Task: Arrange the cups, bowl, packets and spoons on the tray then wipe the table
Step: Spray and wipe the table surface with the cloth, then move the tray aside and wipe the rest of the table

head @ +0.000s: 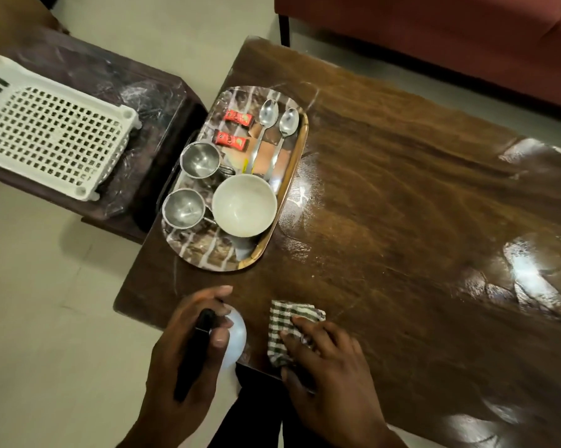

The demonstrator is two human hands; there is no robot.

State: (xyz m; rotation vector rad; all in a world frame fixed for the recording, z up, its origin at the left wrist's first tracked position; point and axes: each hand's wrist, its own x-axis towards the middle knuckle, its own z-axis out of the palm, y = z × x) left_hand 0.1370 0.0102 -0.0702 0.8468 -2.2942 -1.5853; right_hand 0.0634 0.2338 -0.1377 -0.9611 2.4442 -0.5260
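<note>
An oval tray [290, 176] lies on the left end of the wooden table [402, 205]. It holds two steel cups [200, 159] [182, 208], a white bowl [244, 210], two red packets [238, 118] [230, 140] and two spoons [266, 124] [285, 130]. My left hand [195, 344] grips a white spray bottle [235, 337] with a black trigger at the table's near edge. My right hand [327, 360] presses down on a green-and-white checked cloth [285, 321] lying on the table.
A white perforated plastic basket [52, 130] rests upside down on a dark side table [149, 101] to the left. A red sofa [434, 33] runs along the far side. Pale floor lies between the two tables.
</note>
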